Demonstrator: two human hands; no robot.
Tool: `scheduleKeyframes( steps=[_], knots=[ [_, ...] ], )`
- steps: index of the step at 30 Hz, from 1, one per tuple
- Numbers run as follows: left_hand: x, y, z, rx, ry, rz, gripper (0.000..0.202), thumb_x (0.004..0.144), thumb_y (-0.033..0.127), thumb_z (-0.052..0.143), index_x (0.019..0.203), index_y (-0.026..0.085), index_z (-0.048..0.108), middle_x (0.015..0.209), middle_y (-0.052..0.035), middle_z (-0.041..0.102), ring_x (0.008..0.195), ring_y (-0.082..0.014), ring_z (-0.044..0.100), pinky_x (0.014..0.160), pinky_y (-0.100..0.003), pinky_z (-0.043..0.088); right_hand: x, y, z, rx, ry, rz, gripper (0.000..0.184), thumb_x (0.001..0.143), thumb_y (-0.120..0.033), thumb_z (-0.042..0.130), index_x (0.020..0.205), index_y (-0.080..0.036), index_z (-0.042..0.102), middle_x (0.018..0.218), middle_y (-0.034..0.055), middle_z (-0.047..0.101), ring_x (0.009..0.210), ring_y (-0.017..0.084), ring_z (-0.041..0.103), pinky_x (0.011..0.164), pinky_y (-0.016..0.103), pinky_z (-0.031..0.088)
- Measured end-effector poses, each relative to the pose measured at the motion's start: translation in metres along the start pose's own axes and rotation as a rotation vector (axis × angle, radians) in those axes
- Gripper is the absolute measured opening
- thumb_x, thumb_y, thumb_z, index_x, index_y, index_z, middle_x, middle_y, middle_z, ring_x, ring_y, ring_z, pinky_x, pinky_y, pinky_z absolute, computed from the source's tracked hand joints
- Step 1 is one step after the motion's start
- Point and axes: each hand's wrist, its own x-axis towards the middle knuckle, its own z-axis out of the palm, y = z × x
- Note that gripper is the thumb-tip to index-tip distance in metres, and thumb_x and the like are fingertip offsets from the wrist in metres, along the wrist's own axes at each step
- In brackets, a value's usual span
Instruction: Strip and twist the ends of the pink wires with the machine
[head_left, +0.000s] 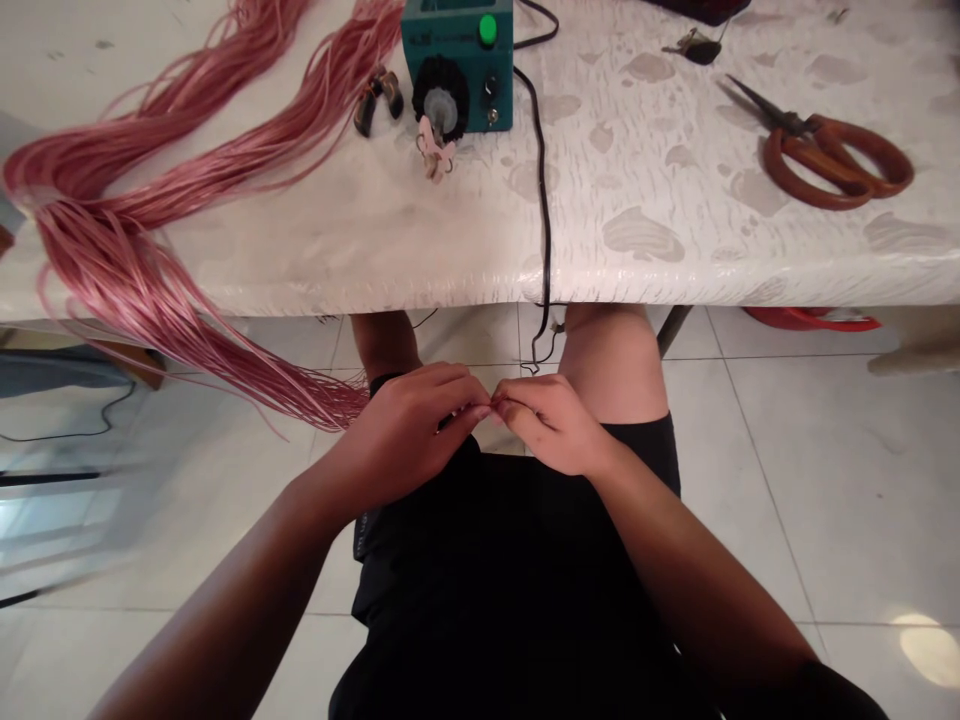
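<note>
My left hand [420,415] and my right hand [547,425] meet above my lap, just off the table's front edge. Thumb and fingers of both are pinched together, tip against tip, on a thin pink cord that barely shows between them. A thick bundle of pink cords [202,330] hangs over the table edge at the left, and its end passes behind my left hand. The rest of the bundle lies on the table in two long hanks.
On the table [300,250] stands a teal box [459,65] with a green button, black knob and pink clip-like piece. Small black-handled pliers [379,100] lie beside it. Brown-handled scissors [840,160] rest at the right. A black cable [544,200] drops over the edge.
</note>
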Motion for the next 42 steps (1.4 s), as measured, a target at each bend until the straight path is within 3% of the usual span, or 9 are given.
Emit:
scheduleKeyframes(
  steps=[6,20,27,35,42],
  knots=[
    [-0.002,-0.002,0.004,-0.056,0.02,-0.001,0.012,0.098,0.015,0.057,0.09,0.015,0.067,0.085,0.0005,0.061,0.081,-0.01,0.058,0.075,-0.024,0.044,-0.002,0.0,0.0,-0.012,-0.026,0.016,0.025,0.093,-0.015,0.044,0.073,-0.018,0.058,0.067,-0.0028,0.056,0.063,0.01,0.052,0.063,0.024,0.038],
    [-0.019,0.004,0.027,-0.109,0.216,-0.07,0.014,0.097,0.012,0.056,0.087,0.016,0.066,0.084,-0.0005,0.063,0.081,-0.0114,0.06,0.074,-0.026,0.046,-0.005,0.0,0.002,-0.067,-0.074,-0.004,0.026,0.094,-0.018,0.041,0.074,-0.019,0.056,0.067,-0.0018,0.057,0.063,0.012,0.052,0.063,0.026,0.037],
    [-0.012,0.011,0.02,0.14,0.194,-0.008,0.013,0.095,0.015,0.056,0.086,0.016,0.065,0.086,-0.0041,0.066,0.086,-0.0193,0.056,0.079,-0.035,0.046,-0.004,0.001,0.005,-0.256,-0.03,-0.053,0.024,0.093,-0.02,0.041,0.071,-0.019,0.051,0.063,-0.0026,0.05,0.056,0.011,0.045,0.058,0.026,0.032],
    [0.001,0.022,0.0,0.328,-0.013,-0.076,0.02,0.095,0.017,0.053,0.085,0.014,0.071,0.079,-0.0042,0.064,0.076,-0.0184,0.058,0.066,-0.033,0.043,-0.004,0.001,0.008,-0.415,-0.021,-0.097,0.027,0.097,-0.023,0.038,0.075,-0.018,0.054,0.063,-0.0012,0.055,0.055,0.012,0.045,0.057,0.029,0.027],
    [0.004,0.026,-0.002,0.425,-0.021,-0.132,0.017,0.091,0.018,0.055,0.08,0.016,0.069,0.074,-0.0018,0.063,0.07,-0.0174,0.058,0.06,-0.033,0.038,-0.002,0.004,0.009,-0.491,-0.041,-0.103,0.029,0.097,-0.025,0.039,0.076,-0.018,0.058,0.066,-0.0005,0.061,0.056,0.012,0.049,0.057,0.031,0.023]
  ],
)
